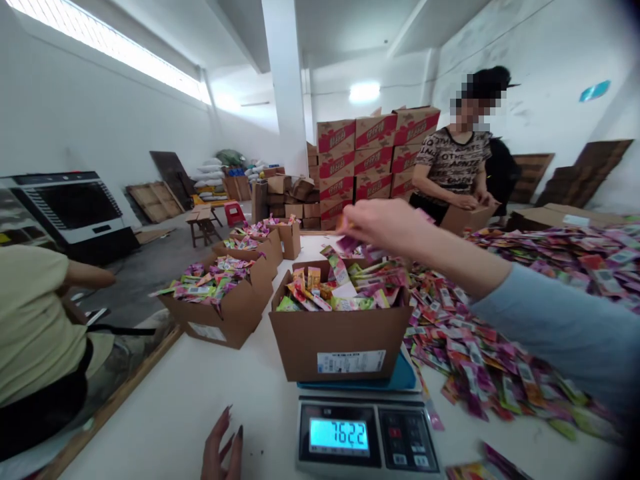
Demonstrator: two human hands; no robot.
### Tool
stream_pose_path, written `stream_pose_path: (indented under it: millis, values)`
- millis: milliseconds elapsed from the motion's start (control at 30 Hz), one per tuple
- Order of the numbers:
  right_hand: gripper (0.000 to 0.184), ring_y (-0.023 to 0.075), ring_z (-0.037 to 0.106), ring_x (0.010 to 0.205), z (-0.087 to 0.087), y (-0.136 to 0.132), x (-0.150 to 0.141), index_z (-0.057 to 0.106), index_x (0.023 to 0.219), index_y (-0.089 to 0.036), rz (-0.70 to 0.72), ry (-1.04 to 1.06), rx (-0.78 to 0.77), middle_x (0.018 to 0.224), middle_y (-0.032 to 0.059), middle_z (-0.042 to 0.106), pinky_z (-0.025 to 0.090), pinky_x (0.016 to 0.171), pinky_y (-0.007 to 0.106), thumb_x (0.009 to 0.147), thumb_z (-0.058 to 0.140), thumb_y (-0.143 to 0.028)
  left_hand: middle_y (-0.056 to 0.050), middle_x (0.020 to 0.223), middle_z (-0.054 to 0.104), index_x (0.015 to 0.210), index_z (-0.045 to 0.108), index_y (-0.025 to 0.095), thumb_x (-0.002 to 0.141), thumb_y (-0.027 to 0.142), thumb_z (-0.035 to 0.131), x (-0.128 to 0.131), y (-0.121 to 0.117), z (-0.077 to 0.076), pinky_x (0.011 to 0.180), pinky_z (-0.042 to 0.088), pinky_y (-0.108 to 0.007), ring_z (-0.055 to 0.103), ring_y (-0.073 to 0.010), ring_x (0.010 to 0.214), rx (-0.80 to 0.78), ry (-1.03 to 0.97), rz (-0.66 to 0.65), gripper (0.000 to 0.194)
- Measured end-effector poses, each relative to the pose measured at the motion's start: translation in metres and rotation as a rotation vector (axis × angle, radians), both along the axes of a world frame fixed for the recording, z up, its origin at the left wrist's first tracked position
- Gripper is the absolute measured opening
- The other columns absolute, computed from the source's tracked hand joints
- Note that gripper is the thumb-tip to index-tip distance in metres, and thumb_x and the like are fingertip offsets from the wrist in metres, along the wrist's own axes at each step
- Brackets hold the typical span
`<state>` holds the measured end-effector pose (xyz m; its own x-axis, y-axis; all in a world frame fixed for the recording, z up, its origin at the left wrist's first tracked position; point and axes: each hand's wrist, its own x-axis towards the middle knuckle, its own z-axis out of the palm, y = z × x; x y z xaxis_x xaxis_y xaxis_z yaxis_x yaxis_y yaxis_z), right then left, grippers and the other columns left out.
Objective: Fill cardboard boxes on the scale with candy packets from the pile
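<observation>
Where scale (367, 437) reads 7622, carton (340, 340) of sachets (345, 287).

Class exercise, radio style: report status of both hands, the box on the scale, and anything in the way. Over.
Right hand above the box, fingers pinching a packet. Left hand open, resting on the table beside the scale. Box heaped; loose packets crowd its right.

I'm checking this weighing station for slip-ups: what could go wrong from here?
1. The cardboard box on the scale is heaped above its rim, so sachets may slide off as the right hand adds more.
2. The loose sachet pile lies against the box and could skew the reading.
3. The left hand rests beside the scale and could nudge it.
</observation>
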<state>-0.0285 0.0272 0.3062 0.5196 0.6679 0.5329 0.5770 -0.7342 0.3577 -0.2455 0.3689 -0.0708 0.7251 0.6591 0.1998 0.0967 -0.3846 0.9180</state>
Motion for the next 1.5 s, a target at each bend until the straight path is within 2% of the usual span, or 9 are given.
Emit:
stream_pose_path:
  millis: [167, 367, 733, 933, 1133, 1267, 1333, 1433, 1500]
  values:
    - [0.035, 0.0161, 0.052, 0.065, 0.013, -0.079, 0.005, 0.052, 0.094, -0.017, -0.247, -0.152, 0.169, 0.087, 0.0067, 0.063, 0.018, 0.050, 0.024, 0.092, 0.040, -0.050, -0.019, 0.135, 0.045, 0.119, 0.048, 0.014, 0.067, 0.063, 0.057, 0.002, -0.006, 0.011, 0.098, 0.043, -0.061, 0.045, -0.0387, 0.123, -0.069, -0.017, 0.042, 0.072]
    - [0.026, 0.0172, 0.047, 0.059, -0.017, -0.163, 0.003, 0.050, 0.089, -0.019, -0.614, -0.078, 0.130, 0.078, 0.0067, 0.060, 0.021, 0.050, 0.026, 0.089, 0.049, -0.044, -0.018, 0.137, 0.044, 0.121, 0.046, 0.016, 0.071, 0.062, 0.055, 0.012, -0.015, 0.017, 0.098, 0.043, -0.060, 0.045, -0.0369, 0.123, -0.055, -0.018, 0.009, 0.069]
    - [0.021, 0.0246, 0.058, 0.071, -0.050, -0.206, 0.003, 0.049, 0.091, -0.018, -0.840, 0.093, 0.014, 0.082, 0.0145, 0.064, 0.029, 0.056, 0.030, 0.091, 0.043, -0.038, -0.012, 0.142, 0.040, 0.127, 0.042, 0.023, 0.081, 0.056, 0.049, 0.031, -0.041, 0.025, 0.105, 0.038, -0.055, 0.041, -0.0299, 0.128, -0.080, -0.024, -0.093, 0.056]
    - [0.030, 0.0268, 0.062, 0.067, -0.039, -0.164, 0.003, 0.048, 0.105, -0.012, -0.796, 0.053, 0.013, 0.076, 0.0208, 0.063, 0.024, 0.050, 0.031, 0.095, 0.023, -0.027, -0.017, 0.141, 0.040, 0.125, 0.043, 0.018, 0.074, 0.063, 0.053, 0.030, -0.033, 0.015, 0.103, 0.039, -0.057, 0.041, -0.0350, 0.128, -0.133, -0.026, -0.069, 0.068]
    - [0.027, 0.0297, 0.065, 0.073, -0.030, -0.109, 0.015, 0.047, 0.107, -0.014, -0.672, 0.074, -0.023, 0.080, 0.0129, 0.066, 0.032, 0.050, 0.030, 0.095, 0.031, -0.032, -0.013, 0.142, 0.041, 0.127, 0.042, 0.023, 0.074, 0.062, 0.053, 0.029, -0.029, 0.013, 0.105, 0.037, -0.056, 0.042, -0.0335, 0.128, -0.156, -0.001, -0.048, 0.066]
    - [0.041, 0.0442, 0.055, 0.104, -0.031, -0.103, 0.027, 0.053, 0.109, -0.001, -0.804, 0.025, 0.003, 0.103, 0.0299, 0.060, 0.041, 0.078, 0.051, 0.089, 0.049, -0.036, -0.016, 0.142, 0.039, 0.125, 0.042, 0.021, 0.073, 0.062, 0.054, 0.023, -0.017, -0.004, 0.104, 0.038, -0.057, 0.040, -0.0354, 0.129, -0.165, 0.005, -0.081, 0.068]
    - [0.048, 0.0438, 0.050, 0.110, -0.031, -0.084, 0.028, 0.058, 0.103, -0.002, -0.629, 0.036, 0.023, 0.108, 0.0285, 0.058, 0.036, 0.088, 0.055, 0.088, 0.049, -0.047, -0.017, 0.143, 0.038, 0.125, 0.042, 0.020, 0.073, 0.062, 0.054, 0.023, -0.016, -0.008, 0.103, 0.040, -0.057, 0.039, -0.0361, 0.130, -0.174, 0.008, -0.095, 0.068]
    - [0.061, 0.0321, 0.056, 0.102, -0.035, -0.024, 0.025, 0.064, 0.085, -0.012, -0.202, 0.267, 0.105, 0.097, 0.0171, 0.064, 0.039, 0.091, 0.048, 0.088, 0.032, -0.064, -0.015, 0.142, 0.039, 0.126, 0.042, 0.022, 0.075, 0.062, 0.052, 0.027, -0.027, 0.002, 0.104, 0.039, -0.056, 0.040, -0.0346, 0.130, -0.172, 0.013, -0.097, 0.066]
    - [0.060, 0.0375, 0.050, 0.110, -0.040, 0.020, 0.023, 0.065, 0.074, -0.013, -0.138, 0.401, 0.100, 0.097, 0.0167, 0.064, 0.031, 0.098, 0.057, 0.078, 0.047, -0.070, -0.014, 0.141, 0.040, 0.126, 0.041, 0.022, 0.076, 0.061, 0.051, 0.030, -0.039, 0.013, 0.105, 0.038, -0.056, 0.040, -0.0331, 0.129, -0.155, -0.020, -0.093, 0.065]
